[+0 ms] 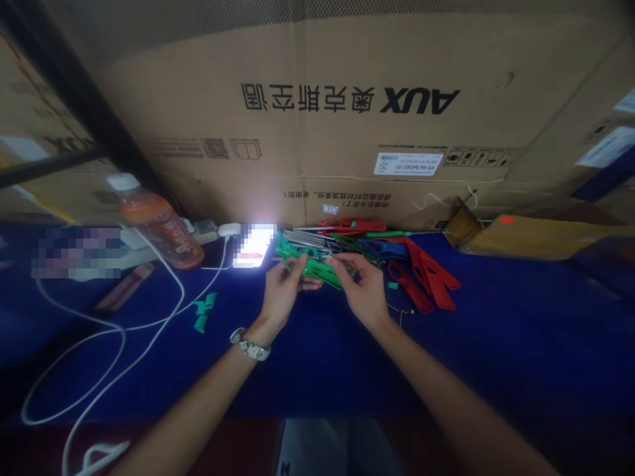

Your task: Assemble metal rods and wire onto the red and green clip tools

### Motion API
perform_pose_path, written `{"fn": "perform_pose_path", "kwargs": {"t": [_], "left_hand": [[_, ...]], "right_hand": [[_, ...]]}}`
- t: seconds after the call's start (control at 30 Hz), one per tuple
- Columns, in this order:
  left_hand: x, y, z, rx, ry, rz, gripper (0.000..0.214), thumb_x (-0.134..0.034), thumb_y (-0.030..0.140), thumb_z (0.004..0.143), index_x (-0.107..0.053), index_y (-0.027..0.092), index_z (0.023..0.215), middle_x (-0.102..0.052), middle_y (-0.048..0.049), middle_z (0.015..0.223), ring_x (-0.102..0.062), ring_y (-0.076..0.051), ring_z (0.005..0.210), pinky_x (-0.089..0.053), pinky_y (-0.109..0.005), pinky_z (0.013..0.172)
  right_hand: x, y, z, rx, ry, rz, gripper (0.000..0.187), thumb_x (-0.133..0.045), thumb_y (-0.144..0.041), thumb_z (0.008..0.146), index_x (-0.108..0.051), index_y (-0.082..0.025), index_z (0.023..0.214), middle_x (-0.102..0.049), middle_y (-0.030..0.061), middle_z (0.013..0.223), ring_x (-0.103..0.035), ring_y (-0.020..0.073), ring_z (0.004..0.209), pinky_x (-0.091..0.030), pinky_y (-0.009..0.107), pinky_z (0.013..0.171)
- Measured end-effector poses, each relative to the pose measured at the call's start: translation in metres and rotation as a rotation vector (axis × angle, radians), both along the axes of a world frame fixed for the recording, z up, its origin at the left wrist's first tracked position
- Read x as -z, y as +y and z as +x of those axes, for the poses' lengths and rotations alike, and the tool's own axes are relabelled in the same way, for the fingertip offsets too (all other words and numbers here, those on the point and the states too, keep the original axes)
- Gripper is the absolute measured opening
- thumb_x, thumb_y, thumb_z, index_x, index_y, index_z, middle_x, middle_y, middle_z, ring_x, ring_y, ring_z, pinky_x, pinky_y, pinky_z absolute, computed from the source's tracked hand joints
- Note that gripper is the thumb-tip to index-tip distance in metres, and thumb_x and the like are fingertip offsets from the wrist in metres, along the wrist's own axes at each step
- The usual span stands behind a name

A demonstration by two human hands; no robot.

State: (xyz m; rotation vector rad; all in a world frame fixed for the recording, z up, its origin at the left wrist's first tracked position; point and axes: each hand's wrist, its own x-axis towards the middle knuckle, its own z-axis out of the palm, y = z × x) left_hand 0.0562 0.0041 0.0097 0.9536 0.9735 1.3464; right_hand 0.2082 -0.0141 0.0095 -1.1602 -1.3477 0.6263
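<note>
My left hand (pixel 282 291), with a watch at the wrist, and my right hand (pixel 362 291) both close their fingers round one long green plastic clip (pixel 317 270), held just above the blue cloth table (pixel 496 330). Behind the hands lies a pile of red, green and blue clips (pixel 377 248). Two red clips (pixel 426 274) lie to the right of my right hand. A small green piece (pixel 203 311) rests on the cloth to the left.
A lit phone (pixel 254 246) lies left of the pile. An orange drink bottle (pixel 161 221) lies on its side near a white power strip (pixel 149 241). White cables (pixel 124 330) loop across the left. A large cardboard box (pixel 322 112) walls the back.
</note>
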Motion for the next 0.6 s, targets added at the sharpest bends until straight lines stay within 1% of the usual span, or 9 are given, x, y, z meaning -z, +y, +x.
{"fn": "perform_pose_path", "kwargs": {"t": [0.07,0.13,0.2,0.27,0.4,0.47,0.6], "left_hand": [[0.0,-0.001,0.002,0.007,-0.021,-0.007,0.041,-0.082,0.049,0.072,-0.059,0.016,0.079,-0.071,-0.0015,0.067,-0.071,-0.017,0.058,-0.061,-0.028,0.058],[0.0,-0.002,0.003,0.014,-0.048,-0.008,0.042,-0.082,0.05,0.072,-0.06,0.015,0.08,-0.072,-0.0017,0.071,-0.072,-0.017,0.06,-0.062,-0.028,0.06],[-0.001,-0.003,0.004,0.017,-0.073,-0.011,0.043,-0.083,0.05,0.07,-0.06,0.015,0.081,-0.071,-0.0006,0.071,-0.072,-0.016,0.059,-0.063,-0.028,0.061],[-0.002,-0.004,0.004,0.023,-0.086,-0.009,0.043,-0.084,0.049,0.07,-0.061,0.015,0.082,-0.071,0.0,0.071,-0.072,-0.016,0.059,-0.064,-0.03,0.062],[-0.001,-0.004,0.002,0.033,-0.083,0.029,0.04,-0.082,0.049,0.073,-0.062,0.015,0.085,-0.07,-0.0001,0.072,-0.071,-0.015,0.059,-0.063,-0.029,0.06],[0.0,-0.002,0.0,0.033,-0.073,0.064,0.037,-0.08,0.047,0.075,-0.064,0.016,0.086,-0.071,-0.0008,0.078,-0.071,-0.015,0.064,-0.063,-0.027,0.059],[-0.001,-0.001,-0.005,0.044,-0.079,0.1,0.033,-0.079,0.044,0.078,-0.066,0.016,0.088,-0.071,-0.002,0.087,-0.071,-0.016,0.076,-0.064,-0.028,0.063]], "right_hand": [[0.0,-0.004,-0.003,0.058,-0.143,0.093,0.016,-0.065,-0.035,0.09,-0.074,-0.024,0.097,-0.076,0.0064,0.103,-0.068,0.0223,0.102,-0.051,0.039,0.096],[0.0,-0.006,-0.004,0.072,-0.257,0.165,0.014,-0.064,-0.032,0.091,-0.075,-0.025,0.097,-0.076,0.0059,0.103,-0.065,0.0232,0.106,-0.049,0.041,0.098],[0.001,-0.006,-0.004,0.07,-0.342,0.183,0.014,-0.064,-0.032,0.093,-0.076,-0.028,0.099,-0.077,0.0044,0.104,-0.064,0.0243,0.108,-0.048,0.043,0.099],[0.002,-0.005,-0.003,0.073,-0.42,0.186,0.015,-0.063,-0.033,0.094,-0.076,-0.029,0.101,-0.078,0.003,0.107,-0.065,0.0242,0.105,-0.048,0.043,0.097],[0.004,-0.002,0.006,0.062,-0.558,0.26,0.021,-0.06,-0.037,0.097,-0.076,-0.029,0.108,-0.077,0.0038,0.111,-0.068,0.0217,0.1,-0.046,0.039,0.091],[0.003,0.0,0.013,0.026,-0.635,0.291,0.023,-0.059,-0.037,0.098,-0.075,-0.028,0.111,-0.077,0.0049,0.11,-0.069,0.0206,0.098,-0.045,0.038,0.089],[0.001,0.004,0.025,-0.12,-0.774,0.295,0.028,-0.057,-0.035,0.099,-0.072,-0.028,0.122,-0.078,0.0054,0.107,-0.071,0.0179,0.095,-0.047,0.034,0.085]]}}
